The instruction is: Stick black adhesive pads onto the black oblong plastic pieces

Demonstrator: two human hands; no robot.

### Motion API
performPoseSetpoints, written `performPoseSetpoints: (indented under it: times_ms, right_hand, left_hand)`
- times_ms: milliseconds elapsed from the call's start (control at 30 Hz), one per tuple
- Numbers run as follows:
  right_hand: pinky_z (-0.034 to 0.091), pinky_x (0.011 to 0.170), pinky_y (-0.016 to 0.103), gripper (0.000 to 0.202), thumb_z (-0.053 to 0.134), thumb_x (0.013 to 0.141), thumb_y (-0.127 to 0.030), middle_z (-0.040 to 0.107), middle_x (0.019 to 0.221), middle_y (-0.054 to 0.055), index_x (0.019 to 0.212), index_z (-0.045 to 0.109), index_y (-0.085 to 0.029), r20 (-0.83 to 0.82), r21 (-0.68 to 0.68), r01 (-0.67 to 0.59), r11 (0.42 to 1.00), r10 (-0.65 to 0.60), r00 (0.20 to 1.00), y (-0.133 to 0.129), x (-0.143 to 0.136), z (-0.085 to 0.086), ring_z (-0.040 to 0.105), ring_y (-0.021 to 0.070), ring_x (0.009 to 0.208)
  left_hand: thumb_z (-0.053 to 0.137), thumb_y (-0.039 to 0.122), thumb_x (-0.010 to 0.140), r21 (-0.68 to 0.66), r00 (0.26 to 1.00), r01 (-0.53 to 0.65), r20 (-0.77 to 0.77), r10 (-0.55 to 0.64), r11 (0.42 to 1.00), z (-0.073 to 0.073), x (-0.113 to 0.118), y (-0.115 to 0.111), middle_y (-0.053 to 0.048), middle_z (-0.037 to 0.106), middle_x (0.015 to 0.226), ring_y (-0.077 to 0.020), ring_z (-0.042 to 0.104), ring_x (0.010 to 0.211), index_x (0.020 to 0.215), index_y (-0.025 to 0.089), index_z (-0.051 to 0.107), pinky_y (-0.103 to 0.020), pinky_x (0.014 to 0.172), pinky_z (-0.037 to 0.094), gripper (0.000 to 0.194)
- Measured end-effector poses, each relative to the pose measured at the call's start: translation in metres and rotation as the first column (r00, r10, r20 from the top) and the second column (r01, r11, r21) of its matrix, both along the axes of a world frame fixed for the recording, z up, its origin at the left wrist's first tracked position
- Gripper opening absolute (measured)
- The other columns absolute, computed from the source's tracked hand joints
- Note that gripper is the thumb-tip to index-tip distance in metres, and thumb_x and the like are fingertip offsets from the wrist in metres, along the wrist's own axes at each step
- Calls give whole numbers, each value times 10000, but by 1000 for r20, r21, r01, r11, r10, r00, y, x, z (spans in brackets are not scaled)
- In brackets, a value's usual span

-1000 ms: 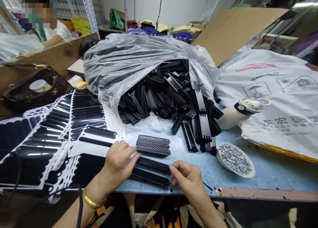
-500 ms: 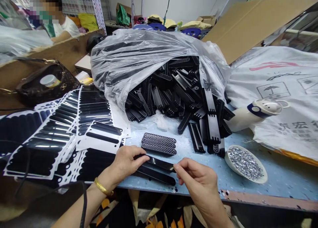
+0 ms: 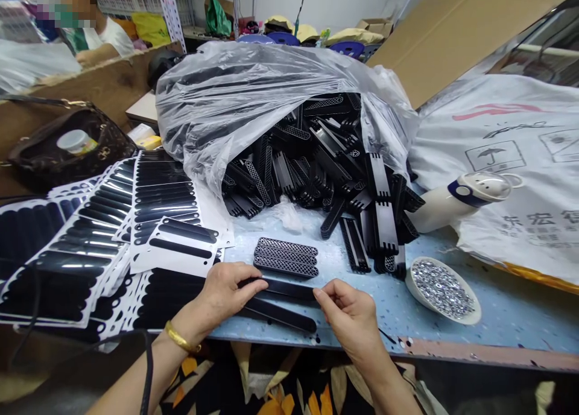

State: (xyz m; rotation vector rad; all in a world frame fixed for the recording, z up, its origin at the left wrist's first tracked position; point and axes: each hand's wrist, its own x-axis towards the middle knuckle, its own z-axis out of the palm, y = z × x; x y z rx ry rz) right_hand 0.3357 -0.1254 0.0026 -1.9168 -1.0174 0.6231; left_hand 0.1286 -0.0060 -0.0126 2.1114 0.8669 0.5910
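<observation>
My left hand pinches the left end of a long black strip between thumb and fingers. At its right end the thumb and fingertips of my right hand are closed on it. The strip lies low over the blue table; whether a second layer sits beneath it I cannot tell. Just in front rests another black bar with a rounded end, its left part behind my left hand. Behind the strip, several black bars with a lattice pattern lie side by side.
A plastic bag spills black plastic pieces. Sheets of black strips cover the left. To the right are a bowl of small shiny metal parts, a pale bottle and a white sack. A person sits beyond the wooden board.
The strip's right end has come down flatter and the glare on it is gone. My right hand has moved slightly left in the picture. The whole view has shifted a little.
</observation>
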Motion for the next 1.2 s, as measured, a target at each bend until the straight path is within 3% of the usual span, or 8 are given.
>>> performPoseSetpoints:
  times_ms: [500, 1200]
  right_hand:
    - [280, 368, 199, 340, 547, 743, -371, 380, 381, -64, 465, 418, -223, 305, 110, -50, 993, 14, 952, 5, -3, 4, 342, 78, 352]
    - [270, 406, 223, 337, 545, 717, -417, 415, 386, -44, 464, 438, -222, 276, 29, -41, 999, 32, 961, 6, 3, -1, 369, 90, 364]
  left_hand:
    - [676, 288, 850, 23, 999, 38, 4, -38, 999, 2, -1, 2, -10, 746, 748, -150, 677, 673, 834, 196, 753, -212, 598, 469, 121]
    - [688, 290, 841, 7, 999, 49, -6, -49, 999, 2, -1, 4, 2, 740, 729, -142, 672, 652, 824, 200, 756, -221, 607, 466, 115]
